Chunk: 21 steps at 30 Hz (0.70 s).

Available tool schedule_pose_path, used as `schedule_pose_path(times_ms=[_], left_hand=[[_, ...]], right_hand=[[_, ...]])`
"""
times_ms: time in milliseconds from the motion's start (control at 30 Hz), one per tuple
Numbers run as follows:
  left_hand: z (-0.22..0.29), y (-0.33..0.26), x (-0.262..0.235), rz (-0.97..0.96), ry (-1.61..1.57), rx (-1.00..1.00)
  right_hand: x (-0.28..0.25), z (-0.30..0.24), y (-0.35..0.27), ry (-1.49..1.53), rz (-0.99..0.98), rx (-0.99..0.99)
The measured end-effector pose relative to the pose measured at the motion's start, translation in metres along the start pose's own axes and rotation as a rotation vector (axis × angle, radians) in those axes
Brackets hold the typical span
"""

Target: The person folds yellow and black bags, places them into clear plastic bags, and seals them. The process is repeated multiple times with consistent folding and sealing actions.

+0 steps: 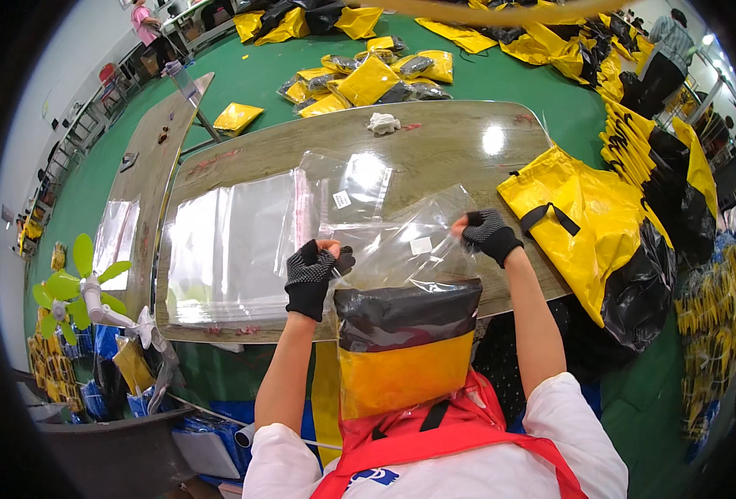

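Head view, looking down over a grey wood-grain table [434, 137] on a green workshop floor. Left hand [311, 274] in a black dotted fingerless glove, fingers curled tight and pinching the left edge of a clear plastic bag [409, 249] at its open mouth. Right hand [486, 233], gloved the same way, closed in a fist on the bag's right edge, holding it up and apart from the left. Inside the clear bag, a folded black-and-yellow bag [405, 345], hanging low against the table's near edge and the red apron straps. Just left of the hands, flat on the table, a stack of empty clear bags [235, 241]. To the right, draped over the table end, a pile of yellow bags [584, 224] with black straps. Beyond the far edge, more packed yellow bags [368, 79] scattered on the floor.
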<state>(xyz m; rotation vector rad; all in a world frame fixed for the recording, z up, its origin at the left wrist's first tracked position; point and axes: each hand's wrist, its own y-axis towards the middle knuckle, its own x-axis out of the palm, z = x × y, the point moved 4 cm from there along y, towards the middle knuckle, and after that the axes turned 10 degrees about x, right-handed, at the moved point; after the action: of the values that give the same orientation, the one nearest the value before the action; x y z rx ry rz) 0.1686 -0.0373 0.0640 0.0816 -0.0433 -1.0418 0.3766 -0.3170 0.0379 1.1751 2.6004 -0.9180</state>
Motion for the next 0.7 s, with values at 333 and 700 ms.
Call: schedule_pose_path(times_ms=[333,700], left_hand=[[0.006,-0.006,-0.001,0.154,-0.314,-0.052],[0.003,-0.007,0.004,0.144,-0.335,0.006]], right_hand=[[-0.003,-0.023,-0.027,0.062,-0.095,-0.215],[0.003,-0.022,-0.030,0.288,-0.206,-0.013]])
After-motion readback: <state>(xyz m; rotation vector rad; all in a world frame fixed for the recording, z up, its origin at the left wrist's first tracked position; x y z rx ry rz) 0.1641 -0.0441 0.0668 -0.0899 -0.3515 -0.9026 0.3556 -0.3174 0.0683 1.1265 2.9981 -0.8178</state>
